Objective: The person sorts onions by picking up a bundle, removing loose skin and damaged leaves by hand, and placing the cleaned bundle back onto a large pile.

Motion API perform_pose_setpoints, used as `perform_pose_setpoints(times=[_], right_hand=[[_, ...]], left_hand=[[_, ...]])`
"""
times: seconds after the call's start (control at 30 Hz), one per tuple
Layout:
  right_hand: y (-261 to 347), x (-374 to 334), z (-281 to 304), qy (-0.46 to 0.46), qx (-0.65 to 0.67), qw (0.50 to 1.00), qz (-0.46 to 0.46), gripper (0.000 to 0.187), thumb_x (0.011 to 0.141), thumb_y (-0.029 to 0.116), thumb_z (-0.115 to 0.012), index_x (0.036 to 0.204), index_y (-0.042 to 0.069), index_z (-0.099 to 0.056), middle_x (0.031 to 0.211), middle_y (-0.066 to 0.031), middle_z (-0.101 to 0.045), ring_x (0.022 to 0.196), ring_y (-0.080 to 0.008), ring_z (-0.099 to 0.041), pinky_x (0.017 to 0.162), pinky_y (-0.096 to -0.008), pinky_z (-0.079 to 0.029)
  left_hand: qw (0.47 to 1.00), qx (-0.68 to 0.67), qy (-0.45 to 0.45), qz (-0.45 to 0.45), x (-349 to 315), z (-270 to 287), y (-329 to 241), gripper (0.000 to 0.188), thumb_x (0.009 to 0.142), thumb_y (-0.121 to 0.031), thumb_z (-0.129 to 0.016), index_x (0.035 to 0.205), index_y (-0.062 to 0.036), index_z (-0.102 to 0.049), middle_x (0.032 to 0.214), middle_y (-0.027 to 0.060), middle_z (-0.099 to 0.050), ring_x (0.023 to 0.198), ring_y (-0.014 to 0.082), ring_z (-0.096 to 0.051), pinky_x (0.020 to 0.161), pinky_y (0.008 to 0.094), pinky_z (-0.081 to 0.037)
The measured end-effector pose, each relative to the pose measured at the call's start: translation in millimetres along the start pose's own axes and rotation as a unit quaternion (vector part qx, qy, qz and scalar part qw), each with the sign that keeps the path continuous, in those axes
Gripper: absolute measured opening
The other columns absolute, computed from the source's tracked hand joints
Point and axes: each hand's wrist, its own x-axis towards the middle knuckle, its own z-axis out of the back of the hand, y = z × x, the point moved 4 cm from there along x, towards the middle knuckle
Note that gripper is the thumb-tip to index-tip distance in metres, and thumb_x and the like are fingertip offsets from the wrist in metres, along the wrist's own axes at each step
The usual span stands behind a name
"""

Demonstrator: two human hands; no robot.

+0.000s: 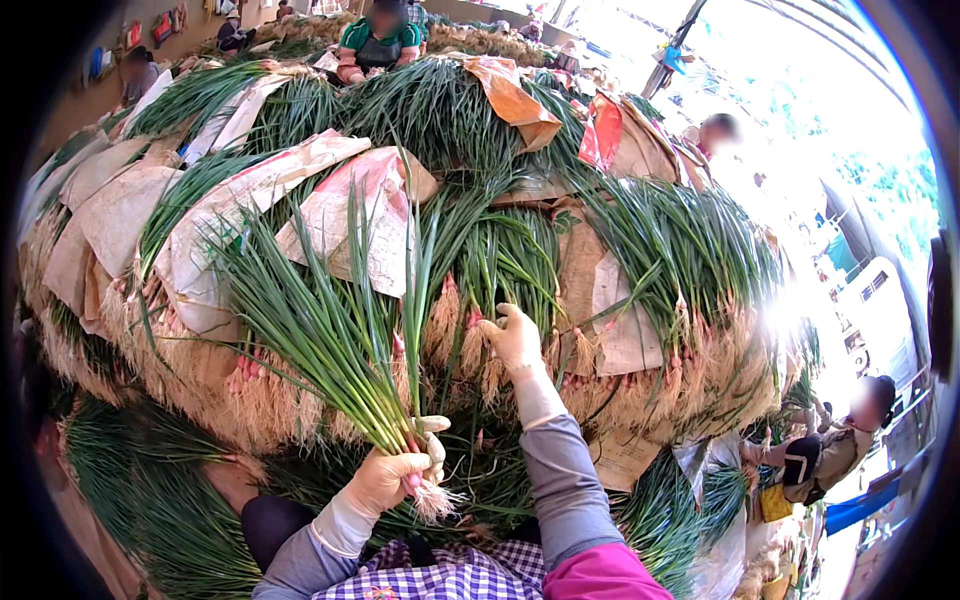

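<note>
We grip a bunch of green onions in our gloved left hand, fingers closed around it just above the pale roots, leaves fanning up and left. Further right, our right hand reaches into the big heap of onions; its fingers curl on a clump's root end, though we cannot tell how firmly. We judge a hard tug could loosen neighbouring bundles and the paper sheets between them, sending them sliding.
</note>
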Motion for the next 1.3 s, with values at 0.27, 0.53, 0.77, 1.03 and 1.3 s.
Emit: perform_pose_setpoints(times=[0.27, 0.53, 0.77, 1.03, 1.3], right_hand=[[-0.3, -4.9, 49.9, -0.177, -0.062, 0.978, 0.091, 0.024, 0.084, 0.025, -0.064, 0.099, 0.007, -0.066, 0.097, -0.0104, -0.067, 0.093, -0.0250, -0.062, 0.080, -0.0360, -0.049], [4.4, -17.0, -6.3, 0.116, -0.344, 0.932, -0.011, 0.030, 0.095, 0.025, -0.048, 0.106, -0.001, -0.059, 0.108, -0.0183, -0.052, 0.081, -0.0193, -0.061, 0.069, -0.0281, -0.056], [28.9, -51.1, -64.6, 0.104, -0.261, 0.958, 0.063, 0.032, 0.087, 0.011, -0.056, 0.117, 0.001, -0.052, 0.109, -0.0166, -0.052, 0.087, -0.0247, -0.062, 0.077, -0.0369, -0.054], [-38.5, -2.1, 39.3, -0.165, -0.002, 0.986, 0.032, 0.022, 0.085, 0.002, -0.050, 0.102, 0.000, -0.064, 0.098, -0.0136, -0.067, 0.092, -0.0265, -0.063, 0.087, -0.0321, -0.048], [-172.4, 30.3, 59.7, -0.074, 0.207, 0.975, -0.024, 0.029, 0.084, -0.005, -0.049, 0.109, 0.000, -0.063, 0.100, -0.0122, -0.066, 0.091, -0.0185, -0.063, 0.080, -0.0255, -0.048]], left_hand=[[1.000, 0.011, -0.020, -0.003, -6.8, 1.3, -5.0, 0.054, 0.074, 0.009, -0.051, 0.127, 0.0021, -0.047, 0.087, 0.0087, -0.059, 0.067, 0.0157, -0.053, 0.070, 0.0323, -0.049], [0.999, 0.012, -0.043, 0.010, -6.0, 6.4, -0.2, 0.054, 0.071, 0.008, -0.052, 0.124, 0.0015, -0.048, 0.084, 0.0108, -0.058, 0.064, 0.0187, -0.053, 0.068, 0.0390, -0.049], [0.998, 0.017, -0.057, 0.010, 0.9, 7.1, 7.2, 0.053, 0.072, 0.007, -0.054, 0.124, 0.0022, -0.049, 0.084, 0.0107, -0.058, 0.067, 0.0187, -0.054, 0.068, 0.0377, -0.049], [0.999, 0.016, -0.037, 0.014, 2.3, 6.1, 6.8, 0.054, 0.073, 0.009, -0.051, 0.126, 0.0018, -0.048, 0.084, 0.0094, -0.058, 0.068, 0.0177, -0.053, 0.069, 0.0348, -0.049], [0.999, 0.044, -0.026, 0.018, 4.2, 6.9, 7.9, 0.054, 0.073, 0.008, -0.050, 0.127, 0.0013, -0.047, 0.084, 0.0091, -0.058, 0.069, 0.0172, -0.053, 0.070, 0.0329, -0.048]])
